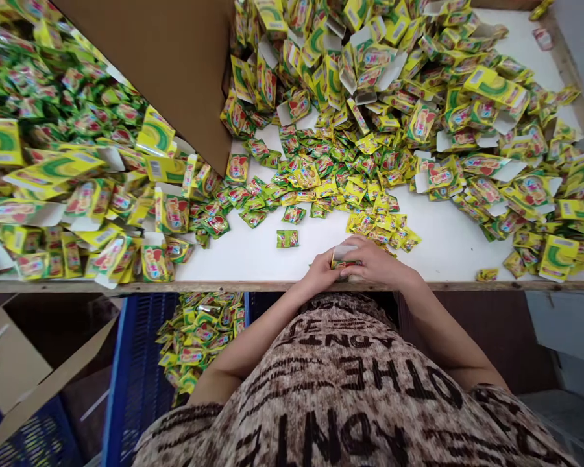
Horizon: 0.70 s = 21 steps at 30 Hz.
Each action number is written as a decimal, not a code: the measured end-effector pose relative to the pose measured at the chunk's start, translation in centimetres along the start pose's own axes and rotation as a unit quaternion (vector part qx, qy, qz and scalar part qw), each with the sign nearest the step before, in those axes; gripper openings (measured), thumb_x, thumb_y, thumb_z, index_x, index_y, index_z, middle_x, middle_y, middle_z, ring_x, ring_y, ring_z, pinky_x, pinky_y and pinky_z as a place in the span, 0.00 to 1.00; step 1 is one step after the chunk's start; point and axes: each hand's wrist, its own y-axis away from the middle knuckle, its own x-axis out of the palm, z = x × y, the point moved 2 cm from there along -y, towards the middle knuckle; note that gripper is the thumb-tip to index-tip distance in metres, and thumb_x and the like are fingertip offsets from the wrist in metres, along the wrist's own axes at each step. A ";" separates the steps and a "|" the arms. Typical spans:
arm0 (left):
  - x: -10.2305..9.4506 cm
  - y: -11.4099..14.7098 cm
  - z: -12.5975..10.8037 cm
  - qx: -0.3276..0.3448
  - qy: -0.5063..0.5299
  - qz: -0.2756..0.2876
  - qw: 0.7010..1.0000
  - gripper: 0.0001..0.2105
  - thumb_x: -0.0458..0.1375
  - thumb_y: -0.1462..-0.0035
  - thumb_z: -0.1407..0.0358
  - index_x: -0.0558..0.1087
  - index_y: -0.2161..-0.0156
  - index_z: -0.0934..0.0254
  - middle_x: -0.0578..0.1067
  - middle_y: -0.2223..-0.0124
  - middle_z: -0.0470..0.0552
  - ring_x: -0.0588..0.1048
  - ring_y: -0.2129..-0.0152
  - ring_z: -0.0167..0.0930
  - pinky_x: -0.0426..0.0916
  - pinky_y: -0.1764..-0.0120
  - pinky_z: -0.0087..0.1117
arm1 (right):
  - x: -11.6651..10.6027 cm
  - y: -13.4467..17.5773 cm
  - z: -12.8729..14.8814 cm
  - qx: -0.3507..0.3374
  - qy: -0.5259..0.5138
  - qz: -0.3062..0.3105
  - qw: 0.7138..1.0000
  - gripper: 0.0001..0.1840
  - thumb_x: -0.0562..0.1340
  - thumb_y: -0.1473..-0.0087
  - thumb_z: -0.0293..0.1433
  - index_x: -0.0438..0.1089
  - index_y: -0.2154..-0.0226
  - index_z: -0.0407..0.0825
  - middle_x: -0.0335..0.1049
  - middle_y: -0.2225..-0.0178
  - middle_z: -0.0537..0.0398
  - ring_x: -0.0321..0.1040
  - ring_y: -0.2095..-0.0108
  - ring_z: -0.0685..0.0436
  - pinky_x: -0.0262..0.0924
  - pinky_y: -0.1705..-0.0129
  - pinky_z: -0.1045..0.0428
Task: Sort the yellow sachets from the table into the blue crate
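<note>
Near the table's front edge, a small yellow-and-green carton with a raised white flap is held between my two hands. My left hand closes on its left side, and my right hand curls over it from the right. The fingers cover much of the carton, so its contents are hidden. Just beyond my right hand lies a cluster of yellow sachets. A single green sachet rests on the white tabletop, up and left of my left hand.
Open cartons heap up at the right and left. A brown cardboard panel slants between the piles. Loose green sachets spread across the middle. Below the wooden edge, a blue crate stands beside more packets.
</note>
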 end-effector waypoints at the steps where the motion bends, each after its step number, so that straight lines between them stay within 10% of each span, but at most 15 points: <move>1: 0.0 0.1 -0.1 -0.006 0.001 0.006 1.000 0.18 0.66 0.52 0.60 0.76 0.56 0.67 0.79 0.61 0.50 0.75 0.62 0.34 0.69 0.54 0.35 | -0.1 0.4 -0.3 0.018 -0.051 -0.056 0.997 0.11 0.68 0.46 0.41 0.80 0.64 0.53 0.74 0.53 0.47 0.68 0.51 0.38 0.62 0.47 0.40; 4: -0.2 0.5 -0.8 -0.008 0.022 0.027 0.999 0.22 0.65 0.48 0.55 0.75 0.52 0.67 0.79 0.56 0.52 0.75 0.57 0.37 0.68 0.50 0.36 | 0.5 1.8 -1.7 0.131 -0.207 -0.224 0.943 0.14 0.67 0.46 0.43 0.78 0.60 0.53 0.76 0.61 0.51 0.71 0.64 0.45 0.67 0.60 0.48; 8: -0.5 1.2 -1.7 -0.012 0.147 0.069 0.987 0.24 0.54 0.37 0.51 0.72 0.43 0.64 0.72 0.40 0.54 0.67 0.40 0.40 0.58 0.38 0.37 | 2.7 2.5 -2.6 0.231 -0.341 -0.204 0.888 0.16 0.70 0.53 0.44 0.79 0.67 0.50 0.73 0.75 0.57 0.62 0.79 0.51 0.59 0.76 0.53; 15: 0.1 0.0 -2.2 -0.097 0.286 -0.048 0.952 0.16 0.65 0.54 0.68 0.78 0.56 0.65 0.80 0.55 0.51 0.77 0.56 0.34 0.66 0.47 0.36 | 2.5 0.7 -1.3 0.164 -0.283 -0.186 0.926 0.13 0.69 0.50 0.38 0.81 0.61 0.53 0.78 0.62 0.52 0.69 0.68 0.47 0.62 0.73 0.54; 21: -0.6 0.5 -1.9 -0.018 0.110 -0.130 0.985 0.15 0.66 0.49 0.59 0.80 0.57 0.65 0.82 0.56 0.53 0.78 0.58 0.34 0.70 0.49 0.36 | 2.5 0.9 -1.9 0.184 -0.304 -0.236 0.904 0.12 0.70 0.52 0.41 0.82 0.67 0.52 0.77 0.67 0.52 0.70 0.71 0.47 0.65 0.74 0.53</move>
